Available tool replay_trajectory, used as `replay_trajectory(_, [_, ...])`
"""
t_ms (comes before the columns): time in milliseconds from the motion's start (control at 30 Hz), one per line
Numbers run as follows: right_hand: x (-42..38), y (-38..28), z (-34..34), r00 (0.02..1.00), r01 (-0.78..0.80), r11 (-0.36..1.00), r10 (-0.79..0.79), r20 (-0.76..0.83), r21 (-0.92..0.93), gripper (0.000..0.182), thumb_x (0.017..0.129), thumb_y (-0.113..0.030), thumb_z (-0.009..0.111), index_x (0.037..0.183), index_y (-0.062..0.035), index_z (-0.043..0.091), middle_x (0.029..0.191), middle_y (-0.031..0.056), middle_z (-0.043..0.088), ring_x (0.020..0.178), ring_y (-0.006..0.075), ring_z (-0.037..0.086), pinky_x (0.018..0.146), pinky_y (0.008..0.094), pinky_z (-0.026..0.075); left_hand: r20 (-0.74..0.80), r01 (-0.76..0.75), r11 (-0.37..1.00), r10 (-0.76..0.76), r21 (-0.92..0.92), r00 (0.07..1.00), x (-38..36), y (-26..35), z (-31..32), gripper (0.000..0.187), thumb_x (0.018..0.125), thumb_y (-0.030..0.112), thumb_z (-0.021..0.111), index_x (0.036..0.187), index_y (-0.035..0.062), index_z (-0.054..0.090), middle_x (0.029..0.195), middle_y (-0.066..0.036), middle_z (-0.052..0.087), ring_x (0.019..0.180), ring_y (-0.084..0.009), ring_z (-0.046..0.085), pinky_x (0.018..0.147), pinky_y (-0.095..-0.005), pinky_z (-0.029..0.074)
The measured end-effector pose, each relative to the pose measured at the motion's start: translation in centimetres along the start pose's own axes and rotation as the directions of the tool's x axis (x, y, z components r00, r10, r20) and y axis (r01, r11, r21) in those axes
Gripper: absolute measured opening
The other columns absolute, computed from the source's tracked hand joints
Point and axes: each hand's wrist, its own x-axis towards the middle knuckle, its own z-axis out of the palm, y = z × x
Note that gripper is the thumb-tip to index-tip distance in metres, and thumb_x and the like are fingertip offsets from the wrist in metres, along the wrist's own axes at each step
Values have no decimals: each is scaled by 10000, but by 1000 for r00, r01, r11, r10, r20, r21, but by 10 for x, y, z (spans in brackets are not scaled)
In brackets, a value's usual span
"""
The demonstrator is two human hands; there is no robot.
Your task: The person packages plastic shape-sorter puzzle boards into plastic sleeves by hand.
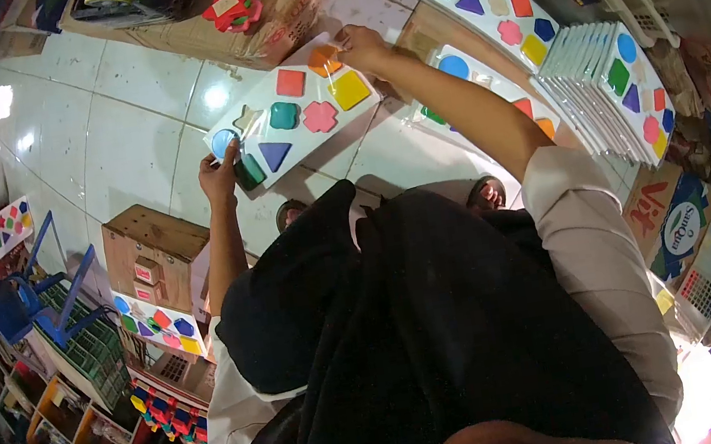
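A white shape puzzle board (295,144) in glossy clear wrap is held out ahead of me, above the tiled floor. Coloured pieces show on it, among them a yellow square (349,91), a purple triangle (275,154) and a teal rounded piece (283,115). My left hand (220,176) grips its near left end, thumb beside the blue circle (223,141). At the far right end, my right hand (362,47) is closed on the edge near the orange piece (323,61). The fingers underneath are hidden.
Wrapped boards stand in a row (583,95) at the right, with more boards (488,3) beside them. A cardboard box (284,37) bears red flower-shaped pieces (233,9). Left are a wooden box (155,250), a blue chair (17,301) and green crates (87,350).
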Motion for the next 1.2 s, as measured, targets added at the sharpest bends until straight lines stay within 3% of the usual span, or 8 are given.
replay_trajectory(200, [-5, -1, 11, 996, 89, 979, -90, -1, -183, 410, 659, -247, 677, 983, -35, 544, 933, 171, 592, 877, 307, 579, 766, 369, 461, -6, -129, 956, 135, 265, 991, 19, -20, -8, 903, 544, 498, 771, 1119, -83, 387, 895, -201, 517, 786, -271, 536, 684, -334, 453])
replay_trajectory(400, [-44, 6, -112, 939, 342, 857, -331, 96, -387, 414, 671, -263, 647, 995, -28, 543, 981, 194, 576, 885, 342, 563, 789, 399, 450, 391, -627, 755, 527, 193, 755, -25, 101, -14, 494, 688, 237, 730, 1049, -1, 491, 868, -102, 501, 721, -169, 492, 578, -286, 434])
replay_trajectory(600, [-68, 135, -227, 977, -114, 858, 5, -213, -501, 434, 670, -211, 668, 1020, 17, 549, 886, 165, 605, 838, 265, 587, 701, 348, 486, 871, -642, 731, 449, -231, 198, -18, 181, 119, 288, 776, 159, 631, 997, 7, 527, 851, -64, 578, 768, -101, 527, 656, -246, 453])
replay_trajectory(667, [-78, 167, -220, 864, -419, 907, 386, -324, -39, 473, 695, -221, 687, 1058, 25, 509, 972, 150, 567, 902, 209, 559, 681, 315, 492, 653, -879, 177, 736, -443, -181, -17, 208, 188, 257, 784, 165, 619, 961, -3, 540, 802, -45, 584, 695, -90, 523, 620, -249, 447])
replay_trajectory(733, [-96, 187, -211, 786, -467, 796, 574, -232, 385, 539, 716, -225, 689, 1135, 7, 443, 1087, 152, 494, 959, 191, 511, 670, 298, 492, 861, -490, 866, 320, -98, 395, -31, 232, 248, 298, 799, 186, 609, 1033, 19, 531, 1010, -54, 555, 886, -154, 536, 745, -272, 452])
replay_trajectory(800, [-117, 198, -206, 770, -371, 694, 601, -214, 617, 544, 706, -204, 706, 1104, 17, 408, 1061, 129, 458, 941, 224, 486, 737, 321, 468, 758, -447, 888, 364, -108, 541, -25, 232, 309, 350, 787, 227, 619, 1049, 14, 531, 964, -58, 575, 841, -170, 534, 720, -289, 442])
replay_trajectory(933, [-130, 211, -199, 750, -198, 434, 644, -149, 879, 459, 731, -107, 654, 1083, 34, 396, 1004, 116, 458, 930, 211, 469, 845, 360, 393, 716, -674, 735, 429, 78, 550, 7, 211, 397, 337, 790, 236, 609, 1028, 5, 548, 909, -76, 576, 779, -178, 526, 673, -304, 433])
replay_trajectory(1200, [-115, 193, -189, 782, 9, 309, 590, -199, 951, 473, 748, 34, 536, 1152, 75, 294, 1034, 126, 462, 969, 213, 462, 892, 359, 341, 789, -116, 993, 83, -15, 608, -6, 242, 390, 337, 776, 254, 645, 976, -6, 566, 850, -71, 513, 717, -137, 489, 586, -206, 461])
